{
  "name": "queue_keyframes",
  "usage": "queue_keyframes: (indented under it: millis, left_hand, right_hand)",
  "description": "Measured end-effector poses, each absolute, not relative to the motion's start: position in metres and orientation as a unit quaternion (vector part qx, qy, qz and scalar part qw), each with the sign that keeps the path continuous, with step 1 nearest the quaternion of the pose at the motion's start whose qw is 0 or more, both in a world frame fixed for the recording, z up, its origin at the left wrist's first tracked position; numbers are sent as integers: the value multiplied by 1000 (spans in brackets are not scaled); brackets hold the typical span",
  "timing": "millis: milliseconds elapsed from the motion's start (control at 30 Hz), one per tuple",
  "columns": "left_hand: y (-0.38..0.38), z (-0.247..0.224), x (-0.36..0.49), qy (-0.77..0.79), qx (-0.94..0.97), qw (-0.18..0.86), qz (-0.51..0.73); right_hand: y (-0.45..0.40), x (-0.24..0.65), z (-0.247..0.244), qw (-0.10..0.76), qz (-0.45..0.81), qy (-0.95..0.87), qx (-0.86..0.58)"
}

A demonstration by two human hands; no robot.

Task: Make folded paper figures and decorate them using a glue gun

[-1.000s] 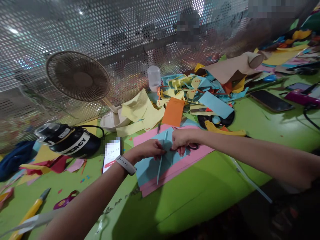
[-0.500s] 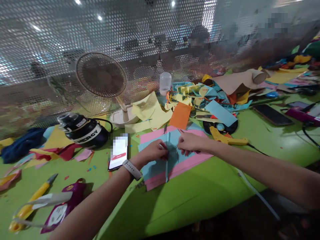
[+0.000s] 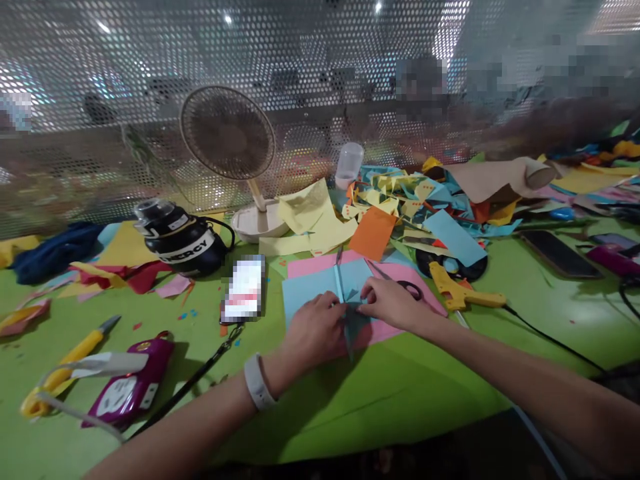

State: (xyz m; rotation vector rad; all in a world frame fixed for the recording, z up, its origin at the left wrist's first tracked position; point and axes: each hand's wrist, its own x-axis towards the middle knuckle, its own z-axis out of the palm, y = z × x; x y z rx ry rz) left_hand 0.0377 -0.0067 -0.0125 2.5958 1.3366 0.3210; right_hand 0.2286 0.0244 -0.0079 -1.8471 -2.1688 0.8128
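A light grey wristband [image 3: 259, 382] circles the left wrist [image 3: 276, 369], and both forearms [image 3: 200, 421] and fingers [image 3: 371, 289] are bare.

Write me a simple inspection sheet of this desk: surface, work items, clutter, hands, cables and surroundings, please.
Surface: green tabletop, dotted with small paper bits.
Work items: blue paper over pink paper; narrow blue strip across them; dark-handled scissors at right.
Clutter: heaped paper scraps, yellow glue gun, yellow-handled knife, lit phone, black bottle.
Hands: left hand at the strip, right hand over the papers; exact grip unclear.
Cables: dark cord runs rightward from the glue gun.
Surroundings: perforated screen behind; round fan before it.
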Motion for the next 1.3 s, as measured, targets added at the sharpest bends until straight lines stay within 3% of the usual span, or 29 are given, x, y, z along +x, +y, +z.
queue_keyframes:
  millis: [100,233,633,867,1033,1300]
  left_hand:
    - [-14,-16,41,422,905,21,54]
    - [-16,-21,42,405,914,3,26]
    - [-16,-39,38,337,932,-77,106]
    - [-15,-43,36,322,928,-105,155]
    - [-15,-42,34,321,932,-85,146]
    - [-15,-42,35,319,931,-96,151]
  right_hand:
    - [26,230,-10,107,282,-732,-611]
    - [28,229,-10,133,294,-735,-597]
    - [25,230,-17,179,386,-680,-597]
    - [17,236,-21,209,212,-817,-493]
    - [14,241,-23,165,107,-899,-391]
    - [17,240,-29,218,195,-826,-481]
